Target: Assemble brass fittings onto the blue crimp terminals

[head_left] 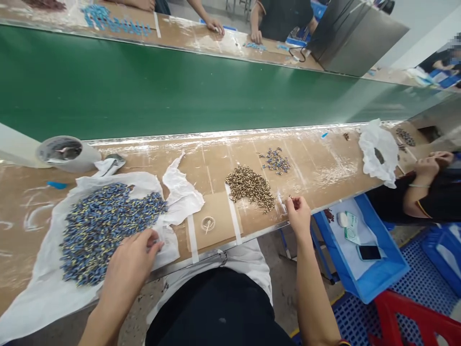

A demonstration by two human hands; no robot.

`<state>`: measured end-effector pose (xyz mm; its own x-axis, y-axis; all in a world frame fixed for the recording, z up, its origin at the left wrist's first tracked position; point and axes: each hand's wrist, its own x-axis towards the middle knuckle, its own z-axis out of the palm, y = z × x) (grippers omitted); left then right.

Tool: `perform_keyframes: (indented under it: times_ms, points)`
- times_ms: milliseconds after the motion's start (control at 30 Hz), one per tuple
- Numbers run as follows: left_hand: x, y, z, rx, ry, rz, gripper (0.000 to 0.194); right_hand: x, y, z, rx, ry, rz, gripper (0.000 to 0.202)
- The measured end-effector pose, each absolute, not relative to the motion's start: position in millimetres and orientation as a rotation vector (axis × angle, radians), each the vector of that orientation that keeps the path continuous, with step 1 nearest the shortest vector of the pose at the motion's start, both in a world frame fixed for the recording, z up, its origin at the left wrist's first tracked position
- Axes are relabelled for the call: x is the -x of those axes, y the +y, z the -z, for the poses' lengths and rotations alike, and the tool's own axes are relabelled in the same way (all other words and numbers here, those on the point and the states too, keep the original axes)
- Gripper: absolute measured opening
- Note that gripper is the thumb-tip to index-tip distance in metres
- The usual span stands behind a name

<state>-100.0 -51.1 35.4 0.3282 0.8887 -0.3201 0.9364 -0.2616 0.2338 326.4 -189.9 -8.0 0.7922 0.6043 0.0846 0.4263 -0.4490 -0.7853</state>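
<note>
My left hand (pixel 131 259) is over the right edge of a heap of small blue, yellow and dark parts (pixel 104 230) spread on a white sheet (pixel 39 293). Its fingers curl toward the thumb; anything between them is too small to make out. Just right of a pile of small brass-coloured parts (pixel 250 187), my right hand (pixel 299 215) is closed in a pinch near the table's front edge. A tiny dark speck shows at its fingertips, its kind unclear. Farther back lies a smaller group of blue and brass parts (pixel 276 161).
Between my hands, a cardboard piece (pixel 198 238) bears a small round clear dish (pixel 208 224). A green conveyor belt (pixel 180 91) runs behind the table. A blue bin (pixel 392 259) with a phone (pixel 369 253) is low on the right. Co-workers' hands show across the belt and at far right.
</note>
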Motion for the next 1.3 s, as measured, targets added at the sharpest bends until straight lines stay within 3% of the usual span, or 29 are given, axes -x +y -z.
perform_keyframes:
  times_ms: [333, 700, 933, 1133, 1300]
  points:
    - [88.9, -64.4, -23.4, -2.183, 1.750, -0.022, 0.014, -398.6, -105.1, 38.0, 2.185, -1.001, -0.076, 0.029]
    - [84.4, -78.9, -32.1, -2.123, 1.841, -0.352, 0.022, -402.9, -115.4, 43.6, 2.201, -0.981, 0.026, 0.029]
    - [91.2, -73.9, -51.8, -2.001, 1.616, -0.566, 0.012, -397.4, -122.2, 41.7, 2.135, -0.877, 0.060, 0.028]
    - [78.4, -75.7, -46.2, -1.726, 1.366, -0.664, 0.015, -363.9, -136.0, 28.0, 2.008, -0.818, 0.075, 0.031]
    - [58.9, -91.4, -27.9, -1.518, 1.159, -0.714, 0.012, -269.5, -155.4, 3.4, 1.883, -1.131, -0.180, 0.023]
